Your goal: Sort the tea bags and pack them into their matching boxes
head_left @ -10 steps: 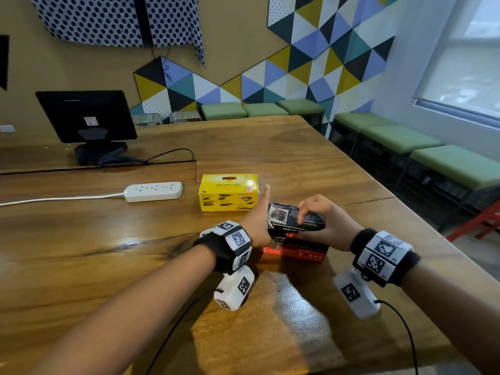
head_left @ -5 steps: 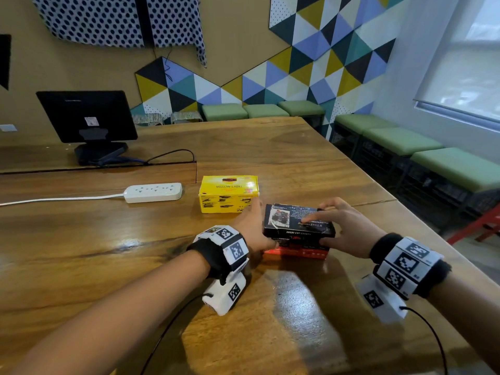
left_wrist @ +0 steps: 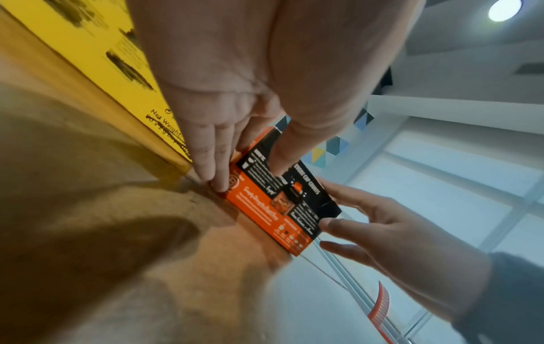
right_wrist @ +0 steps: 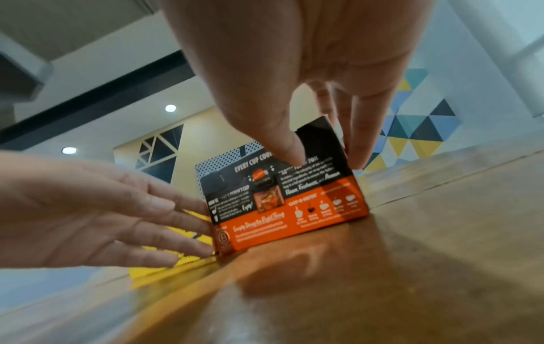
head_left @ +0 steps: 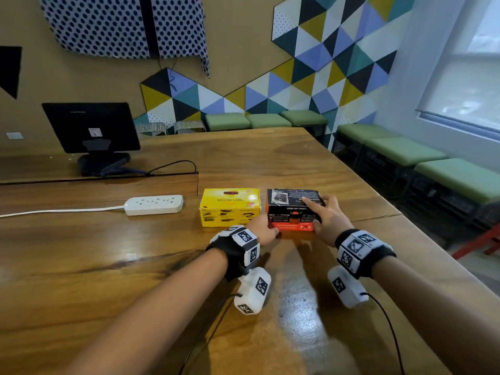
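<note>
— Head view first: where is the black-and-orange cardboard tea box?

— I see it flat on the glossy wooden table, just right of the yellow cardboard tea box, lids closed on both. It sits between my two hands.

— And the hands?

— My left hand lies with straight fingers against the box's near-left corner. My right hand spans the right end, index finger on top, thumb pressing the front face; fingers extended, nothing clenched.

— Surroundings?

— A white power strip lies left of the boxes, a black monitor beyond it, green benches along the triangle-patterned wall.
</note>
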Available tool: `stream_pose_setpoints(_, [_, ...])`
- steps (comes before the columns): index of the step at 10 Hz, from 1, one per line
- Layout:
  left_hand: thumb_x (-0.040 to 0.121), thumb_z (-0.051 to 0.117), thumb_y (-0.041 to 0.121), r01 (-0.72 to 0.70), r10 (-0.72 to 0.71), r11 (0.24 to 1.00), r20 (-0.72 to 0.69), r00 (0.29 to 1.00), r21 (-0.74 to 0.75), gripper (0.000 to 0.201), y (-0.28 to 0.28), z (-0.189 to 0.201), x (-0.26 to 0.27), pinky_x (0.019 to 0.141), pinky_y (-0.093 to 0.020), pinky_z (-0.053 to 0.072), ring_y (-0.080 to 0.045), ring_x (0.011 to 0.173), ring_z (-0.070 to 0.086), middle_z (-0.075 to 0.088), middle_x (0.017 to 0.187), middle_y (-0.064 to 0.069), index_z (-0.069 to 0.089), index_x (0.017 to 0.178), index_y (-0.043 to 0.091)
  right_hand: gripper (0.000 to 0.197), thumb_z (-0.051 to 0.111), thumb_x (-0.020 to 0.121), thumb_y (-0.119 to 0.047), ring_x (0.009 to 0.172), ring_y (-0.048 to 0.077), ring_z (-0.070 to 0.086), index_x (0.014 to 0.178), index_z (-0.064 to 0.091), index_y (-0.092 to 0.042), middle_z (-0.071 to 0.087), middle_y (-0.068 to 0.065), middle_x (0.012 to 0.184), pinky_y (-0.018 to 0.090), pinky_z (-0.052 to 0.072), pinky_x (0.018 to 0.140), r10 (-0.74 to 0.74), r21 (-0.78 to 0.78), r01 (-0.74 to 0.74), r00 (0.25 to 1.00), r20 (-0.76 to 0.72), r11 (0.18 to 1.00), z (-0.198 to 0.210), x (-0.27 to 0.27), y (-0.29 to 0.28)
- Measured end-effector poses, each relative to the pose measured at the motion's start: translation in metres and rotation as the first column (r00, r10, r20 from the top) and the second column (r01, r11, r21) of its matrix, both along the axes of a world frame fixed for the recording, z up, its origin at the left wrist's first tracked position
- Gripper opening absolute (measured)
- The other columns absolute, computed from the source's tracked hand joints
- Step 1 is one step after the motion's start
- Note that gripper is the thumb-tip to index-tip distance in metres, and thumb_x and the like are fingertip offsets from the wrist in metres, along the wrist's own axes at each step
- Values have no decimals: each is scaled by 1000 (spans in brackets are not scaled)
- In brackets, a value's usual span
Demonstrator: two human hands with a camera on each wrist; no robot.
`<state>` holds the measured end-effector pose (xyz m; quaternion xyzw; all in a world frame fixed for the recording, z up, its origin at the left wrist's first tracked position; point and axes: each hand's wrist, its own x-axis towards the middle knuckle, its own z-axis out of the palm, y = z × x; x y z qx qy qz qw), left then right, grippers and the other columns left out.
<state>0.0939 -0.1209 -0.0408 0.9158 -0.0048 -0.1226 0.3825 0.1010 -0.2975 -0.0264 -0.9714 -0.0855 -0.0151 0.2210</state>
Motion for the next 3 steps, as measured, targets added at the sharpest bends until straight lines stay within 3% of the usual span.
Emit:
stream_pose_setpoints(1, [93, 49, 14, -8, 6, 999, -50, 999, -49, 59, -2, -2, 3, 104, -34, 40, -29, 123, 50, 51, 134, -12, 19, 144, 7, 69, 45, 88, -4, 113, 28, 52, 145, 21, -35, 6, 7, 152, 29, 48, 89, 11, -70, -14, 999, -48, 997, 1, 12, 10])
stream_pose_setpoints(2, [93, 49, 17, -6, -5, 995, -114, 994, -103, 84, 1, -5, -2, 110, -38, 37, -26, 130, 45, 42, 144, -12, -14, 147, 10, 71, 47, 88, -8, 123, 30, 45, 146, 16, -35, 2, 8, 153, 33, 46, 99, 25, -90, -34, 994, -106, 995, 9, 14, 15])
stream_pose_setpoints(3, [94, 51, 25, 49, -54, 997, -94, 994, -60, 79, 8, -6, -21, 111, -34, 35, -23, 135, 40, 33, 150, -10, -3, 149, 8, 74, 50, 89, -12, 135, 30, 30, 147, 10, -34, 2, 11, 154, 38, 36, 110, 29, -28, -33, 991, -128, 999, 10, 6, 10])
